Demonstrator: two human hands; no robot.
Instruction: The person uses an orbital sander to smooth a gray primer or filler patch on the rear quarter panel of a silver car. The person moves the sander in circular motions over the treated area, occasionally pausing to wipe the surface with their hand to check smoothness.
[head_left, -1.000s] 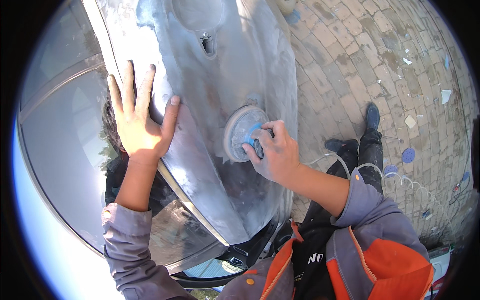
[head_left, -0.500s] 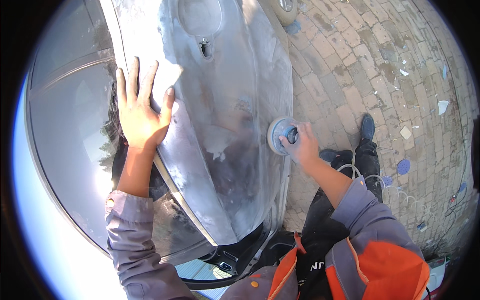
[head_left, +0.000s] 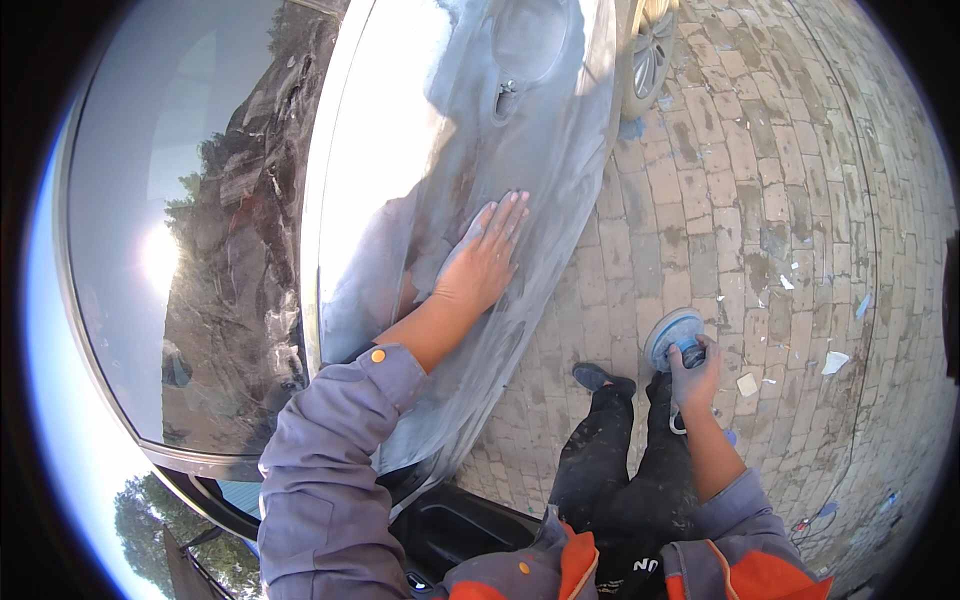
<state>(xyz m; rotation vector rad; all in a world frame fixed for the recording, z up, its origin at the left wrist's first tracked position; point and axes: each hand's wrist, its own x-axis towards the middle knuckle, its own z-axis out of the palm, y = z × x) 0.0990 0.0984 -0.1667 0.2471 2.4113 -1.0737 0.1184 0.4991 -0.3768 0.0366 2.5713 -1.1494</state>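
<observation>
My left hand [head_left: 478,258] lies flat on the dusty, patchy silver-grey car door panel [head_left: 550,170], fingers stretched and slightly apart, below the door handle recess [head_left: 505,100]. My right hand [head_left: 697,372] grips a round sander [head_left: 667,330] with a blue-grey pad, held off the car to the right, above my legs and the paving. My right fingers wrap round its body, which they partly hide. The dark car window [head_left: 120,260] runs along the left, reflecting sun and trees.
A car wheel [head_left: 650,65] shows at the top. Brick paving [head_left: 770,200] with paper scraps [head_left: 836,362] and a cable [head_left: 800,524] spreads to the right. My feet [head_left: 593,374] stand beside the car, and a black door part [head_left: 460,530] sits at the bottom.
My left hand has moved rightward from the panel's bright upper edge onto its middle. My right hand has carried the sander off the panel, right and down. The view has turned.
</observation>
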